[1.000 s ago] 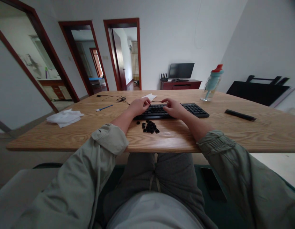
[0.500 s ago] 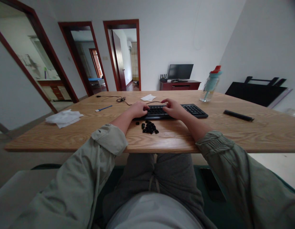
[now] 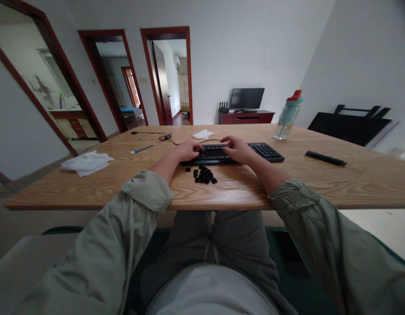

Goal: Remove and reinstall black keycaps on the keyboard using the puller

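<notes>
A black keyboard (image 3: 267, 151) lies on the wooden table in front of me. Over its left end is my left hand (image 3: 187, 151), thumb and index finger drawn together at the keys; whatever they pinch is too small to make out. My right hand (image 3: 235, 149) grips the keyboard right of its middle, the thumb on the keys and the fingers bent over the far edge. Several loose black keycaps (image 3: 205, 175) lie in a pile on the near side of the keyboard. One separate keycap (image 3: 188, 169) sits just left of the pile.
On the table (image 3: 123, 188) are a blue-handled brush (image 3: 141, 149), crumpled white tissues (image 3: 87, 162), another tissue (image 3: 203, 134), a coiled cable (image 3: 165, 137), a water bottle (image 3: 287, 116) and a long black bar (image 3: 326, 158). A phone (image 3: 291, 253) rests beside my leg.
My left hand has shifted slightly left over the keys. The right hand keeps its place on the keyboard, and the keycap pile looks the same.
</notes>
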Demonstrator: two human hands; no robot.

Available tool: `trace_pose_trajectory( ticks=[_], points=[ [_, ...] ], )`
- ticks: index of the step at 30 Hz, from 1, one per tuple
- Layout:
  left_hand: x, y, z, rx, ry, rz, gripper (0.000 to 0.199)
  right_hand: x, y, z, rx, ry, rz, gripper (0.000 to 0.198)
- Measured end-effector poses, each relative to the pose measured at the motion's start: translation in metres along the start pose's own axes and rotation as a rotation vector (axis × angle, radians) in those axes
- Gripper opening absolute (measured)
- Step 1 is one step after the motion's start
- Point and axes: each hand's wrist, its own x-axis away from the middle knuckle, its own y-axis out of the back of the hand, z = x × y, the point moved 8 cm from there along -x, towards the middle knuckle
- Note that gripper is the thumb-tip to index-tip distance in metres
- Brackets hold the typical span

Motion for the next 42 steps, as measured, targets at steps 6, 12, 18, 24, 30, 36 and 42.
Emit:
trace_pose_trajectory(
  ticks=[6,12,18,24,30,36,42],
  points=[
    [-0.002,0.004,-0.001,-0.001,0.007,-0.087,0.038,0.0,0.0,0.001,0.012,-0.001,-0.005,0.037],
    [-0.008,-0.001,-0.003,0.047,-0.065,-0.133,0.039,0.001,0.0,0.003,0.0,-0.012,-0.008,0.043],
    [-0.008,0.001,-0.001,0.032,-0.073,-0.171,0.034,0.0,0.0,0.003,-0.006,-0.013,-0.008,0.044],
    [-0.005,0.001,-0.008,-0.081,-0.091,-0.107,0.032,0.0,0.0,0.002,-0.004,-0.011,-0.002,0.041],
    [-0.006,-0.002,-0.012,-0.104,-0.143,-0.082,0.033,0.0,-0.001,0.002,0.004,-0.01,0.004,0.037],
    [-0.008,-0.009,-0.009,-0.108,-0.112,-0.018,0.035,0.001,0.0,0.005,0.014,-0.019,0.011,0.034],
    [-0.004,-0.009,-0.013,-0.045,-0.109,0.002,0.032,0.001,0.001,0.005,0.035,-0.012,0.004,0.033]
  ],
)
